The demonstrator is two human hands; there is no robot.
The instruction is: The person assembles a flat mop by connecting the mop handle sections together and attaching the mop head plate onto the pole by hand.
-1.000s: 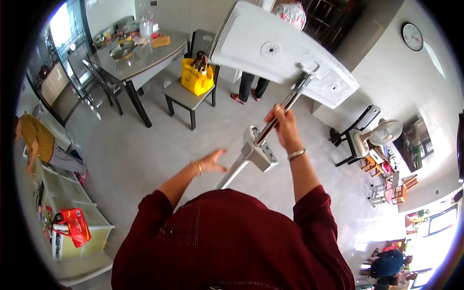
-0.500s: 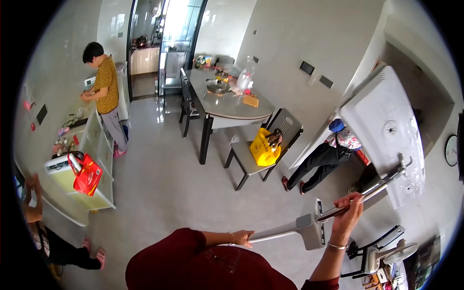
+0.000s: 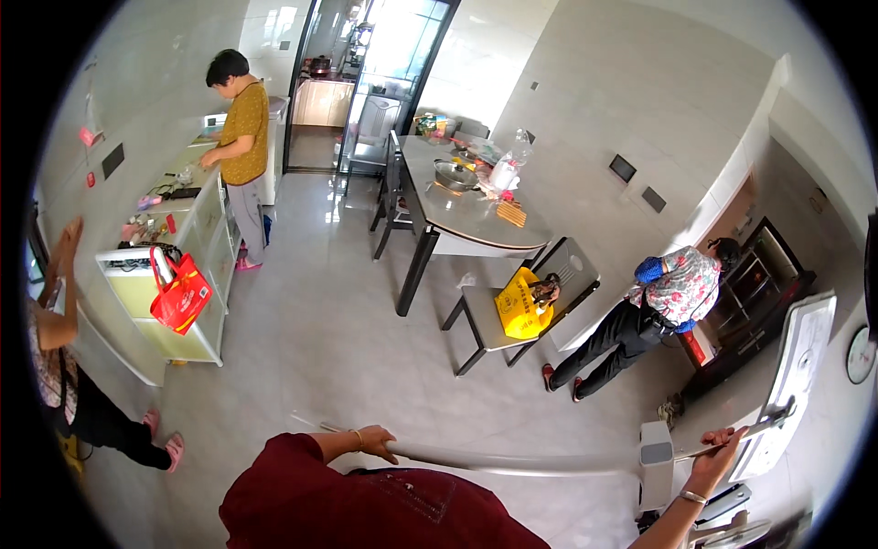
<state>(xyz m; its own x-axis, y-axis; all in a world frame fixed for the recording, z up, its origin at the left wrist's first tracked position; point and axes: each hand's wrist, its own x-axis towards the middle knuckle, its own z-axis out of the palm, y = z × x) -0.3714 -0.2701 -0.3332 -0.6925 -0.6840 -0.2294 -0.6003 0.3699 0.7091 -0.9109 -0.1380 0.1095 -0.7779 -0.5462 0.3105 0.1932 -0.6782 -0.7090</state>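
My left hand (image 3: 373, 442) is closed round a long pale pole (image 3: 521, 464), which runs low across my front to a white and grey boxy head (image 3: 656, 467) at its right end. At the lower right, my right hand (image 3: 718, 453) grips a shiny metal rod. A jointed bracket joins that rod to a flat white plate (image 3: 791, 389), which is tilted and seen nearly edge-on. The boxy head is close to my right hand; I cannot tell whether they touch. My fingers hide part of the rod.
A chair (image 3: 476, 306) with a yellow bag (image 3: 523, 306) stands by the dining table (image 3: 466, 210). One person (image 3: 242, 137) is at the left cabinet (image 3: 206, 302), another (image 3: 677, 293) at the right, a third (image 3: 64, 366) at the left edge. A red bag (image 3: 181, 297) hangs from the cabinet.
The white plate has swung down and right, turning from broadside to edge-on. My right hand has moved right and down, my left hand leftward. The right-hand person now shows more fully.
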